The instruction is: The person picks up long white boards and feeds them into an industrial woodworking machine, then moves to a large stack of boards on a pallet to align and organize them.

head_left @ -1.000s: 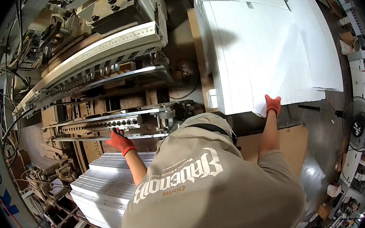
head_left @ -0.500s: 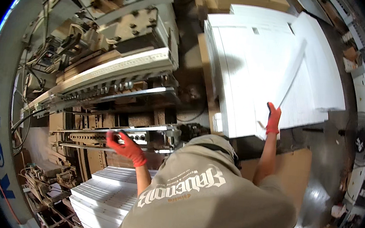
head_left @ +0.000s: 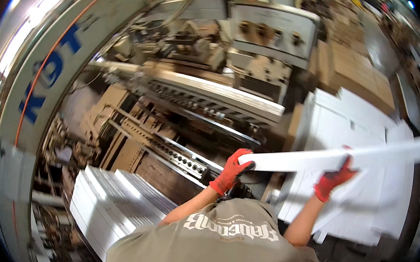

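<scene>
A long, narrow white board is held up in front of me, stretching from the middle toward the right edge. My left hand, in a red glove with dark fingertip patches, is closed around its left end. Further along, my red-gloved right hand grips it from its lower edge, fingers partly over it; blur hides the exact finger placement. Under the board and my right hand lies a broad stack of white panels. On my left, a pile of similar narrow white boards sits below the machine.
A large machine with metal rails and a row of dark holes in a bar fills the middle and left. A pale frame post with an orange cable rises at left. Brown cardboard stacks stand at the far right.
The view has turned toward the machine. The white board has been lifted off the panel stack and swung out level. My left hand, empty before, has closed on its end.
</scene>
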{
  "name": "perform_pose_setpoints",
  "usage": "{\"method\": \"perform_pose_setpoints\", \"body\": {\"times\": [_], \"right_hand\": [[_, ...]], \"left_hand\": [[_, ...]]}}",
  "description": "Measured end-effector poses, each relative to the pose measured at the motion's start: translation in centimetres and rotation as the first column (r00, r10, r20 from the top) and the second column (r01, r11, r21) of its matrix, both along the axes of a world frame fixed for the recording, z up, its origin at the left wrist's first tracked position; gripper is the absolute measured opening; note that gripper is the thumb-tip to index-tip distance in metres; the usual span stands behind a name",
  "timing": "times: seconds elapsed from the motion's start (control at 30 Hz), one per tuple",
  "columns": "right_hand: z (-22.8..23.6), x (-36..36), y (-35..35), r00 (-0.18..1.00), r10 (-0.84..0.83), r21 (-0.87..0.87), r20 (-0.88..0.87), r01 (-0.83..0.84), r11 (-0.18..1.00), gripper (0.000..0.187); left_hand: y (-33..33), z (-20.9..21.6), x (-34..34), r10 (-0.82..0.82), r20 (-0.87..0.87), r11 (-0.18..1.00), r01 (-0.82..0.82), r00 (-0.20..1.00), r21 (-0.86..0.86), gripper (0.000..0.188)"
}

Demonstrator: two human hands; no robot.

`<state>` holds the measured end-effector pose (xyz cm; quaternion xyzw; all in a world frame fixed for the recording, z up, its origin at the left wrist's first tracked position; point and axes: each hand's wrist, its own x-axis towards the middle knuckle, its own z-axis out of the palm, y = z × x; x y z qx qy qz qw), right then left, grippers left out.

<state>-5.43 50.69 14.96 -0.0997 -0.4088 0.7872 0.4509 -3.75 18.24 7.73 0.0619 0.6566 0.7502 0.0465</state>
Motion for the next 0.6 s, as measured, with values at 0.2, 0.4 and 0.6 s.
{"method": "perform_pose_setpoints", "body": {"times": [0.2, 0.4, 0.6], "right_hand": [[-0.2, 2.0, 11.5, 0.935, -0.312, 0.181, 0.170, 0.282, 0.942, 0.064], [-11.2, 1.7, 12.3, 0.871, -0.457, 0.341, 0.183, 0.380, 0.860, 0.040], [-9.1, 0.1, -1.8, 0.801, 0.262, 0.155, 0.538, -0.399, 0.904, 0.047]], "left_hand": [[-11.7, 1.1, 0.4, 0.397, 0.235, 0.820, -0.458, 0.887, 0.342, 0.038], [-20.1, -4.2, -6.5, 0.758, 0.226, 0.406, -0.713, 0.612, 0.572, 0.017], [-30.0, -11.8, -14.2, 0.721, 0.410, 0.255, -0.764, 0.559, 0.593, 0.022]]}}
